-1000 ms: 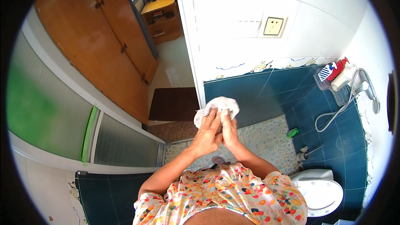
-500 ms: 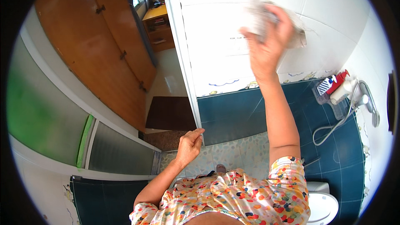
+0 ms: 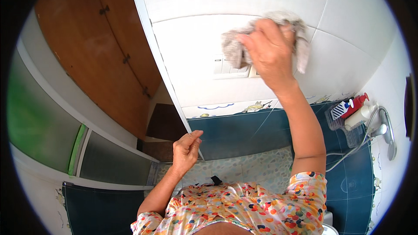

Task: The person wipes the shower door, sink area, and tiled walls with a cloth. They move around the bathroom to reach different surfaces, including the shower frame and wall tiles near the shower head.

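A greyish-white crumpled cloth [image 3: 234,47] lies against the white tiled wall [image 3: 187,48], bunched under my right hand [image 3: 271,52]. The fingers of that hand are closed on the cloth, and its loose ends stick out on both sides. Partly covered by the cloth's lower edge is a white switch panel [image 3: 223,67] on the wall. My left hand [image 3: 186,150] hangs lower, in front of the doorway's edge, with its fingers curled together and nothing visible in them.
A corner rack [image 3: 355,135] on the right holds pump bottles, including a red bottle [image 3: 356,105], beside a hand shower [image 3: 386,130] and its hose. On the left are a frosted door panel [image 3: 43,117] and a brown wooden wardrobe [image 3: 82,39]. A toilet [image 3: 329,229] shows at the lower right.
My right hand and the cloth have moved lower on the wall, over the switch panel. The view has shifted, and my left hand stays curled, slightly further left in the picture.
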Demonstrator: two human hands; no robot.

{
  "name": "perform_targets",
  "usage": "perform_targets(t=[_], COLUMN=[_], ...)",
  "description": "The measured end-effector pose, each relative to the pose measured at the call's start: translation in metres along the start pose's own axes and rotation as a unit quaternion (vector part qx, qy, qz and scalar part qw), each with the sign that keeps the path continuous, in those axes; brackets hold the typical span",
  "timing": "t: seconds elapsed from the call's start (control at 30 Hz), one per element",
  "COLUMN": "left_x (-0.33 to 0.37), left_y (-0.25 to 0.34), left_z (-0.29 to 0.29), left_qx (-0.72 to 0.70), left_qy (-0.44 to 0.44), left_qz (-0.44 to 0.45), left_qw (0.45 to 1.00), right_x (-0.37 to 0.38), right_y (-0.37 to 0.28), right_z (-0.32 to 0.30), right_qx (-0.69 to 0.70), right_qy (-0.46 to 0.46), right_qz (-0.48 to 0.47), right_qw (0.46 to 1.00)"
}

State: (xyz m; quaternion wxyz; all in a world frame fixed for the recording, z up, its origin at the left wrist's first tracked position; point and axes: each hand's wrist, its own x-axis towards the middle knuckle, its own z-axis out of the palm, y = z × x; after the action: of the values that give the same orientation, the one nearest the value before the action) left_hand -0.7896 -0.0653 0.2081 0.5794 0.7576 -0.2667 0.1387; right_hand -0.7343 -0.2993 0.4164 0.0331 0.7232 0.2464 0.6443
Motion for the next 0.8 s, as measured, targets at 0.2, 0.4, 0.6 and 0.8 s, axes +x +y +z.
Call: perform_targets(t=[0.2, 0.4, 0.6, 0.8], left_x=[0.039, 0.089, 0.137, 0.172], left_y=[0.024, 0.034, 0.032, 0.039], left_z=[-0.01, -0.046, -0.053, -0.037], left_qx=[0.077, 0.104, 0.055, 0.083], left_qy=[0.122, 0.273, 0.354, 0.333], left_qz=[0.116, 0.228, 0.286, 0.247], left_qw=[0.983, 0.929, 0.889, 0.906], right_x=[-0.029, -0.086, -0.082, -0.014], right_y=[0.049, 0.096, 0.081, 0.026], right_z=[-0.034, -0.071, -0.069, -0.011], right_qx=[-0.085, -0.203, 0.006, -0.062], right_qy=[-0.027, -0.033, 0.165, 0.06], right_qz=[0.052, 0.125, 0.45, 0.169], right_qw=[0.995, 0.971, 0.877, 0.982])
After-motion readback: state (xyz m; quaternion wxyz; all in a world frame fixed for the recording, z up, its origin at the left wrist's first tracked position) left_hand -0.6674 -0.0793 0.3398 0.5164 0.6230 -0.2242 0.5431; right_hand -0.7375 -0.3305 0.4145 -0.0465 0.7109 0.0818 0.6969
